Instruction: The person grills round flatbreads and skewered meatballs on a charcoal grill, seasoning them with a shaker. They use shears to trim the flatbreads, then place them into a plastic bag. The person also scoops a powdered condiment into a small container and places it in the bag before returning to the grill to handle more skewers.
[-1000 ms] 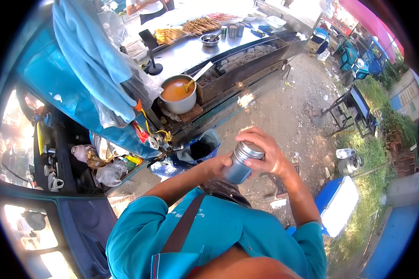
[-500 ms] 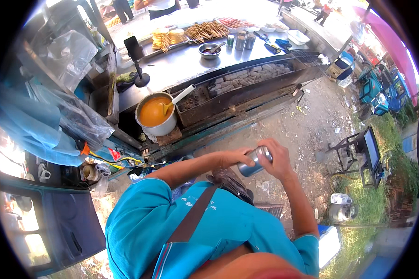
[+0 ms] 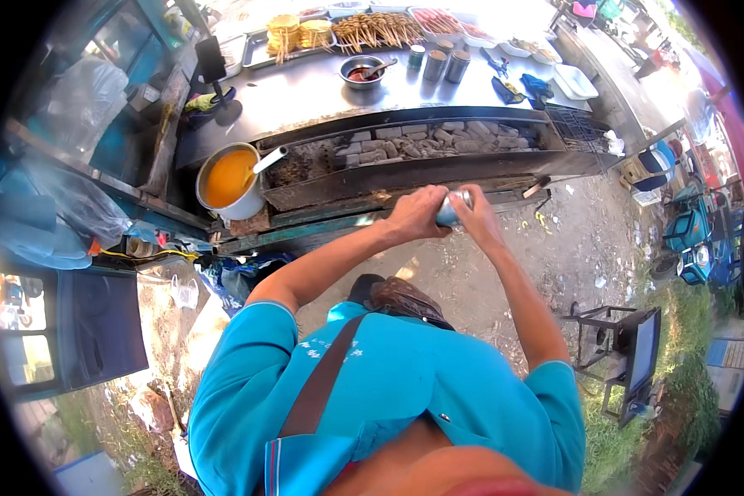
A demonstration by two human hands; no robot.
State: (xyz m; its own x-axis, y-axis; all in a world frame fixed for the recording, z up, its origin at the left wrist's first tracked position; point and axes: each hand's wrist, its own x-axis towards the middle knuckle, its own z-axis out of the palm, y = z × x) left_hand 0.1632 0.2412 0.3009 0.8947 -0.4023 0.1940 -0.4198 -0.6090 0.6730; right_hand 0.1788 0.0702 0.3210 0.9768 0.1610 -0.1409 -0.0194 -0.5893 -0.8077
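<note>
A small metal shaker can point(image 3: 451, 210) sits between both hands in front of my chest, just before the charcoal grill trough point(image 3: 422, 153). My left hand point(image 3: 417, 214) wraps around the can's body. My right hand point(image 3: 476, 217) grips its top end. Most of the can is hidden by my fingers. Both forearms reach forward from my turquoise shirt.
A pot of orange sauce point(image 3: 227, 179) with a ladle stands left of the grill. On the steel counter point(image 3: 322, 87) lie skewers point(image 3: 374, 29), a metal bowl point(image 3: 361, 71), shaker cans point(image 3: 445, 62) and blue cloths point(image 3: 527, 85). A blue cabinet point(image 3: 66, 326) is at left, a small stand point(image 3: 628, 355) at right.
The view has swung toward the grill and counter. My hands have carried the can forward, closer to the grill, with the left hand now closed further around it.
</note>
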